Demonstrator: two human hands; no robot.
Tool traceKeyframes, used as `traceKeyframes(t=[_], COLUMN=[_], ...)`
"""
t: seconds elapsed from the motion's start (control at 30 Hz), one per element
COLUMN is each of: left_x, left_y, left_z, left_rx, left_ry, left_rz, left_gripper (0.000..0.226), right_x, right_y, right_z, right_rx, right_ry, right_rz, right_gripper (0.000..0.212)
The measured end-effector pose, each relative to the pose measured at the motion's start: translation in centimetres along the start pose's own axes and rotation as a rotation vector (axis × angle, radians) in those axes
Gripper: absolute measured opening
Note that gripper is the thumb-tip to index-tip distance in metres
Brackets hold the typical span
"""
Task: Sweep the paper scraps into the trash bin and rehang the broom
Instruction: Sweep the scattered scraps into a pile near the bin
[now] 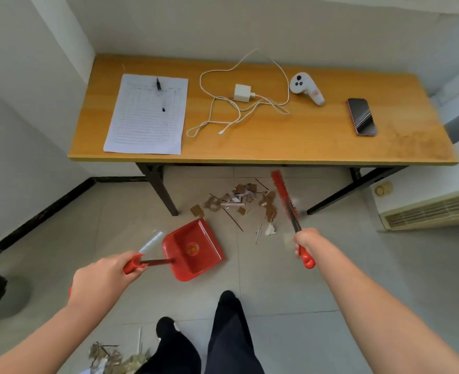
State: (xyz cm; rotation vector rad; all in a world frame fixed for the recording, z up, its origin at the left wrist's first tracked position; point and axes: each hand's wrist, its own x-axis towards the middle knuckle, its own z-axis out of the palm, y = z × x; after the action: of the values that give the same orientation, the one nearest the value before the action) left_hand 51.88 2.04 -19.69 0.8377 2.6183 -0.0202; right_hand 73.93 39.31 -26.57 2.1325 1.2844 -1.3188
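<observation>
The left hand [102,273] is closed around the red grip of the dustpan's handle, and the right hand [305,240] is clenched on the red handle of the broom [286,201], low on the shaft near its end.

The wooden table [277,141] fills the upper half of the view and plays no part in the sweeping; the sheet of paper, charger cable, controller and phone on it lie untouched.

On the tiled floor, the red dustpan [196,249] sits with its open lip turned toward the mess, near the pile but apart from it, and its tray looks empty. The broom's red bristle head is just beyond the right edge of the paper scraps [239,201], partly under the table's front edge.

The scraps are gathered loosely between the table legs, with a few small white bits [270,230] strayed nearer the person.

A second patch of debris [107,357] lies at the bottom edge by the feet.

By my reading the task is at an early stage: nothing is in the pan, the trash bin is not clearly in view, and emptying the pan and rehanging the broom are all left.
</observation>
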Motion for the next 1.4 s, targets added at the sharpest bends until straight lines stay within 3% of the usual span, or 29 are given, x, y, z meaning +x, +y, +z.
traceKeyframes(t=[0.2, 0.3, 0.53, 0.6, 0.67, 0.77, 0.93, 1.13, 1.23, 1.4], left_x=[1.7, 2.2, 1.7, 1.2, 0.5, -0.5, -2.6, -8.5, -10.4, -13.0], left_y=[1.4, 0.8, -2.7, -4.6, -7.0, -11.8, -22.0, -22.0, -25.0, -30.3], left_z=[-0.3, -0.4, -0.7, -0.4, 0.3, 2.2, 6.6, 0.0, -0.1, 0.3], left_rx=[0.017, 0.042, 0.006, -0.016, -0.029, -0.07, -0.104, -0.043, -0.018, -0.056], left_ry=[-0.009, -0.037, -0.004, 0.012, 0.005, -0.006, 0.04, 0.08, 0.061, 0.062], left_rz=[-0.105, -0.124, -0.205, -0.204, -0.227, -0.25, -0.231, -0.274, -0.261, -0.297], left_gripper=[0.015, 0.016, 0.016, 0.018, 0.017, 0.019, 0.03, 0.019, 0.023, 0.023], right_x=[4.5, 3.0, -0.1, -1.0, -2.3, -3.6, -8.0, -13.5, -16.1, -20.4], right_y=[-7.8, -10.2, -10.6, -9.8, -8.4, -4.9, 2.0, 12.1, 17.0, 23.7], right_z=[0.7, 2.5, 8.1, 9.5, 10.8, 12.6, 17.2, 24.2, 26.9, 28.3], right_rx=[-0.152, -0.263, -0.505, -0.704, -0.855, -0.995, -0.894, -0.879, -0.924, -1.01], right_ry=[-0.122, -0.205, -0.279, -0.258, -0.165, -0.187, -0.14, -0.176, -0.197, -0.258], right_rz=[-0.048, -0.162, -0.306, -0.307, -0.291, -0.304, -0.349, -0.358, -0.388, -0.402], right_gripper=[0.025, 0.026, 0.027, 0.027, 0.02, 0.015, 0.012, 0.024, 0.045, 0.056])
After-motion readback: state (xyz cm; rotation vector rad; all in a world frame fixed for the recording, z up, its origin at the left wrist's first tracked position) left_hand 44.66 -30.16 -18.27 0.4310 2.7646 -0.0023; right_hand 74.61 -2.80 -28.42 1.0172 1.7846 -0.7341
